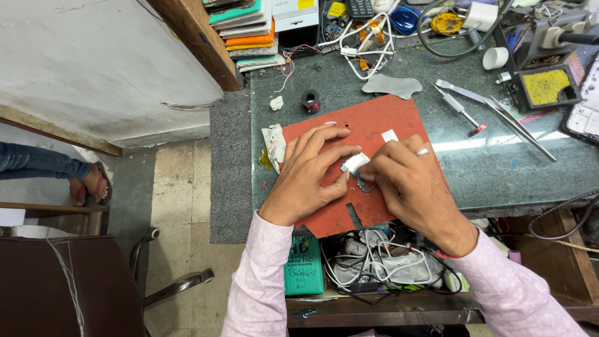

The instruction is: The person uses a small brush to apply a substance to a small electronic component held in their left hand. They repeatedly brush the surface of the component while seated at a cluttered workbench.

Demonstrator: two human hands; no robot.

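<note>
Both hands meet over a red mat (pixel 380 125) laid on the dark table (pixel 499 168), which gives the small work a soft, contrasting bed. The left hand (pixel 309 171) lies flat, fingers spread, its fingertips pressing a small white part (pixel 354 163) so it cannot slide; its grip is closed lightly on that part. The right hand (pixel 409 181) comes in from the other side, thumb and forefinger pinched on the same part where it meets a small metal frame (pixel 364 185) lying on the mat below it. Tweezers (pixel 499 109) and a small screwdriver (pixel 460 107) lie well apart on the table to the right, within reach; a sponge tray (pixel 546 87) sits further back, and a scrap of white tape (pixel 390 135) rests on the mat near the right knuckles
</note>
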